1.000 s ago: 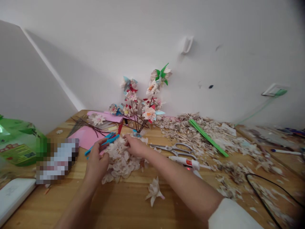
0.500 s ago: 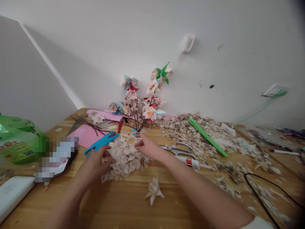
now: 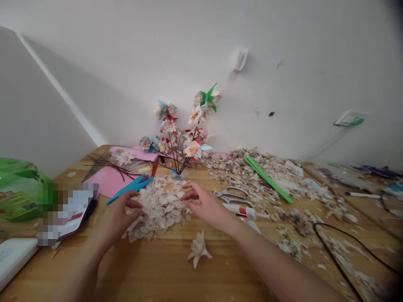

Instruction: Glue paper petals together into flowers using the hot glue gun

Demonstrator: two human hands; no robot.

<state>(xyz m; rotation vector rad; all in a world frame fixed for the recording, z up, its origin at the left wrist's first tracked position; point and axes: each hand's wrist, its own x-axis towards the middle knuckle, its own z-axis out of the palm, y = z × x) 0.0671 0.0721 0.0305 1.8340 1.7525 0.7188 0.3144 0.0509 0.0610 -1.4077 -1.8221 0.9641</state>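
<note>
Grip loosely curved and well parted on each, the left hand (image 3: 121, 213) and right hand (image 3: 208, 205) flank a heap of pale petals (image 3: 160, 207), contact unclear, which lies on the worktop (image 3: 163, 274) behind a single pale flower (image 3: 198, 249) and before an upright flower arrangement (image 3: 192, 149).

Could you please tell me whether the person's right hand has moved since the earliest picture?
Yes: judged against the silver metal scissors, the bare right hand has moved rightward, toward them, and now hides most of their blades.
</note>
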